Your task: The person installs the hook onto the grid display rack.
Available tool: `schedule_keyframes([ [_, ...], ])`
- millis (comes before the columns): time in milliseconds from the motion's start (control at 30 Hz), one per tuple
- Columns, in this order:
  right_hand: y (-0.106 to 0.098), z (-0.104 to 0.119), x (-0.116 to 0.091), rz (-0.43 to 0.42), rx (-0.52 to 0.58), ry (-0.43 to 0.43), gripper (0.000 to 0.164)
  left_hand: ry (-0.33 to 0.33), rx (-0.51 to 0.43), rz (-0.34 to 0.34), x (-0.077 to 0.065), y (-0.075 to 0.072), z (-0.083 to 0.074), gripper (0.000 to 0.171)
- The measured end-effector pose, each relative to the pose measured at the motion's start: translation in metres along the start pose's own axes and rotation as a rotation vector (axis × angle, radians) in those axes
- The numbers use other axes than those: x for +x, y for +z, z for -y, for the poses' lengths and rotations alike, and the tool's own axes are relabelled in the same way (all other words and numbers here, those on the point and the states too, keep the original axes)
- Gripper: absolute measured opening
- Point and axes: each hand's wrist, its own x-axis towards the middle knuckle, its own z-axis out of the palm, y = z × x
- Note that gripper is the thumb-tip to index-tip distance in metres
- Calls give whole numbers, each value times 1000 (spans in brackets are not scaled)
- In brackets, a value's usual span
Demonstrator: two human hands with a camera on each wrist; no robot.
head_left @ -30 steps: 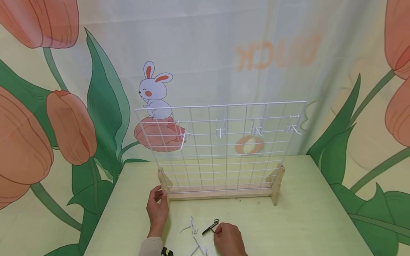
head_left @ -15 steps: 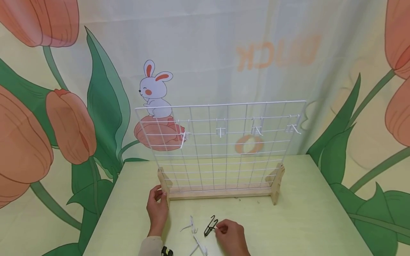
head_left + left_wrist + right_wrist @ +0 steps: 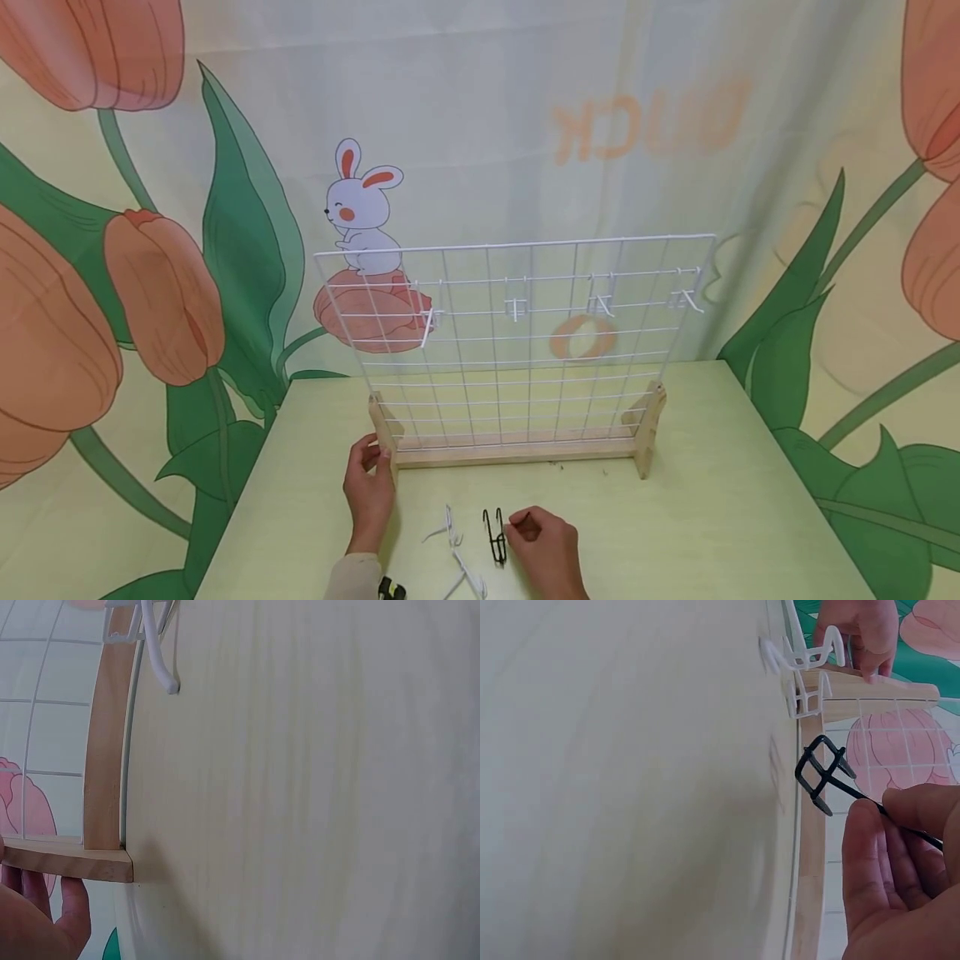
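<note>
My right hand (image 3: 551, 550) pinches the arm of a black wire hook (image 3: 496, 542) between thumb and fingers, above the table in front of the rack. In the right wrist view the square frame of the black hook (image 3: 825, 769) and its bent prongs point away from the fingertips. At the rack's left end, my left hand (image 3: 367, 496) grips the wooden side support (image 3: 385, 427), thumb in front. Two loose white hooks, one farther back (image 3: 450, 529) and one nearer (image 3: 470, 577), lie on the table between the hands.
A white wire grid (image 3: 517, 246) stands upright in a wooden base (image 3: 517, 459). Several white hooks hang in a row on its upper part, including one at the left (image 3: 428, 325). A printed cloth (image 3: 480, 100) hangs behind the table (image 3: 720, 517).
The black hook has turned in my right fingers from slanted to nearly upright, its prongs now toward the grid. The right hand has shifted slightly right; the left hand stays put.
</note>
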Motion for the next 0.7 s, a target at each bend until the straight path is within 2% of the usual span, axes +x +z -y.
schedule_keyframes([
  [433, -7, 24, 4, -37, 86, -181, 10, 1, -12, -3, 0, -1, 2, 33],
  [700, -16, 56, 13, -127, 117, -411, 17, 6, -5, -12, 2, 0, 2, 33],
])
